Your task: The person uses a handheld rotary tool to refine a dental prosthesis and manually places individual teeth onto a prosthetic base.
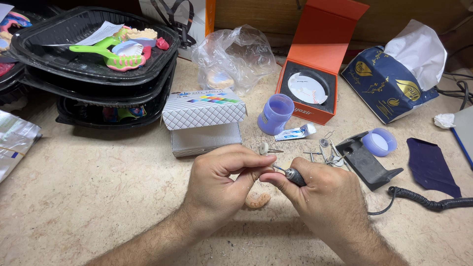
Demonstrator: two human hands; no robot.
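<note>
- Here, my left hand is pinched shut on the thin metal bur shaft, seating it.
- My right hand is clamped round the dark grey rotary handpiece, just above the speckled beige surface.
- Next, I judge, it needs a firm, straight push.

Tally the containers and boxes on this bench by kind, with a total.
Black plastic trays: 3, stacked
Orange gift box, open: 1
White patterned box on a grey box: 2
Purple cup: 1
Blue tissue pack: 1
Clear plastic bag: 1
Total: 9
</note>
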